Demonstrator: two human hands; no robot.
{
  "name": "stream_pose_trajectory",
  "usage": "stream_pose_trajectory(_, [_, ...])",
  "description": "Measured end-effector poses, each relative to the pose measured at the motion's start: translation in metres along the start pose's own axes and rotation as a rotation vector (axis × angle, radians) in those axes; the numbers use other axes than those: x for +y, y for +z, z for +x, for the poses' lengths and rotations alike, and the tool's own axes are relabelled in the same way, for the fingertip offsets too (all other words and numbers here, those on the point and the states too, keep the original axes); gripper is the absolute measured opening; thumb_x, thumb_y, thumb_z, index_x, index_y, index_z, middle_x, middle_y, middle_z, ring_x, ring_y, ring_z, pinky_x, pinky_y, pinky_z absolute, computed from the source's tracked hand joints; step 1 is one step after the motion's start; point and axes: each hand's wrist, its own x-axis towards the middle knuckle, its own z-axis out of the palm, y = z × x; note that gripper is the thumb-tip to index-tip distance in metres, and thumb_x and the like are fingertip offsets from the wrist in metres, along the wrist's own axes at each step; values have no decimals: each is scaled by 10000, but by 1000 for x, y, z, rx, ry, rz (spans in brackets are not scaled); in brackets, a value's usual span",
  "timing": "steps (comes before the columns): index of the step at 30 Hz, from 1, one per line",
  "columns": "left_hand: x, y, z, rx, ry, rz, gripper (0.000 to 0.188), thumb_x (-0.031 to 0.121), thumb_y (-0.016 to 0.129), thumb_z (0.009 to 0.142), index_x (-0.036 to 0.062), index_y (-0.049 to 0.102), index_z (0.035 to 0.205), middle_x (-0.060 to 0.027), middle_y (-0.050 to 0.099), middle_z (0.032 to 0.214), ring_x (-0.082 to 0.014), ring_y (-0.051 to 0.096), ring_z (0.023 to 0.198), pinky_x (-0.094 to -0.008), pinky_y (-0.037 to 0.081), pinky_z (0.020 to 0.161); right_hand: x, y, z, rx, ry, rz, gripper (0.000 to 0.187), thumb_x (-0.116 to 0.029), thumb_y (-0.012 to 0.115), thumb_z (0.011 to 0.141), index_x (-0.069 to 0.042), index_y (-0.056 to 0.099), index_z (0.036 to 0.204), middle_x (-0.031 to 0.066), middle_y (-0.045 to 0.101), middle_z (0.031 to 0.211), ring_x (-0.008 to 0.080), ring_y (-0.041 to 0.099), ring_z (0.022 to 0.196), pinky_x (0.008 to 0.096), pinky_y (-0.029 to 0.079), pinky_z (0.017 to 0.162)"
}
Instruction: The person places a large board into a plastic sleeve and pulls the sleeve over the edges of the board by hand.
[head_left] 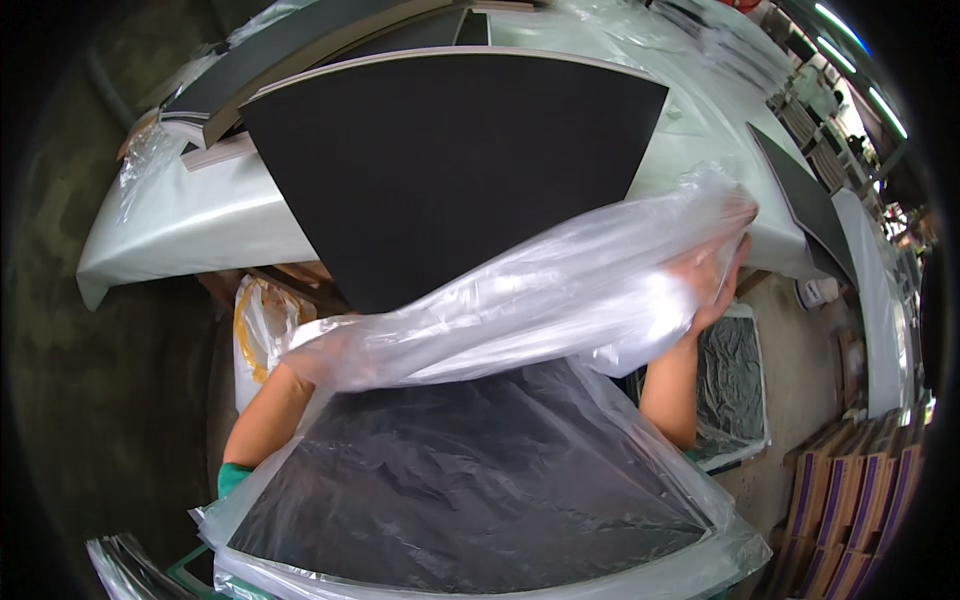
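A clear plastic bag [520, 285] is stretched and bunched between my two hands, across the middle of the view. My left hand [325, 358] is closed on its left end, blurred and partly covered by the film. My right hand [712, 272] grips the right end, with film lying over some of its fingers. Below them, a dark panel [470, 480] shows through clear plastic, close to my body. Beyond the bag, a bare black panel [455, 150] with a pale edge lies on the table, its near end hidden behind the film.
A white-covered table [180, 230] holds more dark curved panels [340, 55] and loose film. To the right stand a plastic-wrapped panel [730, 380], a white container [817, 292] and stacked cartons [850, 490]. A white plastic bag [262, 335] hangs by the table's near left edge.
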Motion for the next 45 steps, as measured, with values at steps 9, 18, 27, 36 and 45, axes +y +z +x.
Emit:
stream_pose_trajectory(9, [54, -77, -38, 419, 13, 117, 355, 82, 526, 684, 28, 561, 1033, -113, 562, 1017, -185, 514, 972, -276, 383, 853, -39, -44, 26, 716, -638, -1684, 252, -69, 513, 782, -37, 515, 1032, 39, 507, 839, 128, 496, 801, 290, 417, 742])
stream_pose_trajectory(18, [66, -126, 11, 1211, 448, 773, 677, -154, 409, 538, 143, 543, 1131, -130, 490, 869, -273, 475, 813, -290, 394, 753, -8, 40, 87, 155, -738, -2601, 287, -89, 570, 771, -117, 601, 1055, 25, 508, 1123, 177, 515, 992, 301, 421, 809])
stream_pose_trajectory(27, [55, -102, -58, 283, 195, -256, 283, 234, 610, 729, -32, 610, 827, -143, 582, 751, -265, 563, 727, -299, 452, 634, -63, 36, -9, 322, -220, -1769, 257, -246, 463, 842, -79, 565, 1008, -10, 440, 600, 89, 384, 467, 202, 308, 414])
stream_pose_trajectory(36, [-173, -2, 10, 542, -73, -1224, 202, 189, 579, 757, 79, 566, 926, 15, 572, 856, -80, 509, 724, -210, 421, 639, 32, -206, -153, 783, 572, -149, 85, -152, 483, 810, -90, 530, 775, -29, 390, 503, 52, 350, 417, 199, 269, 386])
stream_pose_trajectory(45, [-245, 48, 5, 371, -389, -920, 325, 253, 568, 787, 24, 530, 1014, -55, 568, 855, -144, 537, 798, -259, 437, 717, 54, -201, -198, 962, 856, -749, 132, -145, 518, 798, -54, 547, 888, -28, 430, 562, 44, 378, 485, 191, 296, 438])
